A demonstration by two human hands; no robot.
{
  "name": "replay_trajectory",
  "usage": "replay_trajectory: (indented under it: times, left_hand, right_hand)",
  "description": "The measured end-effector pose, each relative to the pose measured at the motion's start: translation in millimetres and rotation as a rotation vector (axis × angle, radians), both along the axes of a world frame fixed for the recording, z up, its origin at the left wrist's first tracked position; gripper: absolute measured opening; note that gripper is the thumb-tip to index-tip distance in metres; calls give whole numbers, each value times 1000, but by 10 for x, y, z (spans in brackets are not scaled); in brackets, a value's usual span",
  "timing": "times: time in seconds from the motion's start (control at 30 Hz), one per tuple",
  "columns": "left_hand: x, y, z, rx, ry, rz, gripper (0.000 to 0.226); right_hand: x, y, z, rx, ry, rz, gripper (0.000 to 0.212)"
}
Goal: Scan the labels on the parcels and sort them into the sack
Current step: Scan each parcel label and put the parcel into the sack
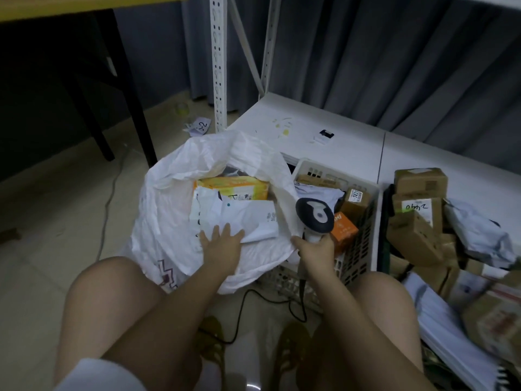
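Note:
A white sack (166, 210) stands open on the floor between my knees and the shelf. Inside it lie a white soft-pack parcel (239, 215) and, behind that, a yellow-orange box (234, 187). My left hand (221, 244) rests flat on the near edge of the white parcel, fingers spread. My right hand (315, 251) grips the handle of a barcode scanner (314, 214), whose dark head points up and left, at the sack's right rim. Its black cable runs down to the floor.
A white slotted crate (358, 249) right of the sack holds an orange box (344, 230), a brown carton (355, 200) and a soft pack. Further right lies a pile of brown cartons (417, 221) and grey mailers. A white shelf board (324, 131) and uprights stand behind; a table's dark legs are at the left.

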State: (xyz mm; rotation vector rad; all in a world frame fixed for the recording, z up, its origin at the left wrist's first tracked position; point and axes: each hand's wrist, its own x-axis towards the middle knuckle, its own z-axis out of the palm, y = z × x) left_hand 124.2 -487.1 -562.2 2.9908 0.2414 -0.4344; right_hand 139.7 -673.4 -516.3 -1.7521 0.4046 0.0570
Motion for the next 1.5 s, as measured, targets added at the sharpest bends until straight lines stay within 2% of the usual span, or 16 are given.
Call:
replay_trajectory:
  times: [0.07, 0.13, 0.17, 0.27, 0.33, 0.43, 0.53, 0.63, 0.7, 0.8, 0.9, 1.1, 1.27, 1.4, 1.5]
  left_hand:
    - [35, 102, 60, -11, -96, 23, 66]
    - [90, 189, 103, -56, -141, 17, 59]
    - [118, 211, 108, -80, -88, -17, 57]
    - [130, 201, 104, -81, 258, -100, 65]
    - [114, 202, 88, -122, 317, -57, 69]
    - [104, 154, 166, -284, 189, 9, 65]
    - [136, 20, 277, -538, -9, 61, 49]
    - [236, -193, 408, -724, -194, -18, 42]
    - [312, -405, 538, -770, -309, -69, 37]
    - [439, -778, 759, -765, -470, -113, 33]
    - [624, -1152, 858, -776, -543, -187, 32]
    - [1320, -1731, 540, -744, -393, -179, 36]
    - [1899, -1823, -9, -629, -361, -123, 34]
    - [2312, -1961, -524, -609, -315, -75, 32]
    - [2568, -2134, -789, -573, -294, -21, 38]
  right_hand:
    - [-51, -31, 19, 21, -30, -10, 45]
    - [-105, -68, -18, 19, -37, -15, 42]
    - [-128, -82, -51, 15, -29, -15, 40]
    - [-194, -103, -107, 41, 26, 7, 27]
    - [-209, -116, -107, 88, 34, 12, 26]
    - [-203, -130, -60, 131, -8, 13, 23]
    - [-126, -174, 30, 141, -20, -50, 36]
    - [25, -323, 168, 206, -54, -139, 43]
    - [149, -484, 282, 231, -89, -163, 45]
    - [352, -782, 426, 229, -85, -184, 25]
    - [557, -1059, 465, 155, -77, -132, 29]
    - [938, -1325, 264, 146, -57, -161, 24]
    - [1259, -1390, -67, 291, -16, -277, 30]
    - [1545, -1466, -335, 296, -13, -355, 27]
    - [1696, -1504, -499, 280, 21, -407, 26]
